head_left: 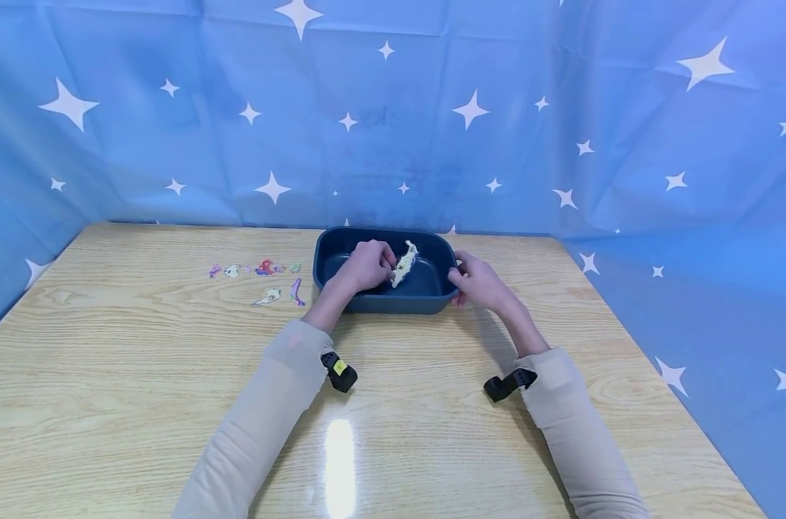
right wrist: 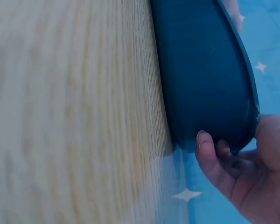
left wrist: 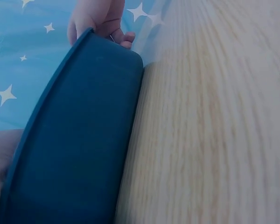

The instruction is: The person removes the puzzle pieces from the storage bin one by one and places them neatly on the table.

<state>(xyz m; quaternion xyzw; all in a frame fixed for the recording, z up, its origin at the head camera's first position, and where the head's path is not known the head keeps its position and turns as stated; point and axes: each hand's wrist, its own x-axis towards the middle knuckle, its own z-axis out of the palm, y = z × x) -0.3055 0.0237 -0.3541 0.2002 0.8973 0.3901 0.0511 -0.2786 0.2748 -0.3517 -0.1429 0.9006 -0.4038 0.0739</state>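
A dark blue plastic bin stands near the back of the wooden table. Over its inside, my left hand pinches one end of a pale yellow cut-out piece with ragged edges and small dark marks. My right hand grips the bin's right end. In the right wrist view, the fingers of that hand curl under the rim and against the outer wall. The bin's side hides most of the left hand in the left wrist view.
Left of the bin lie several small colourful cut-outs, among them a red one, a purple strip and a pale one. A blue star-patterned cloth hangs behind the table and along its sides.
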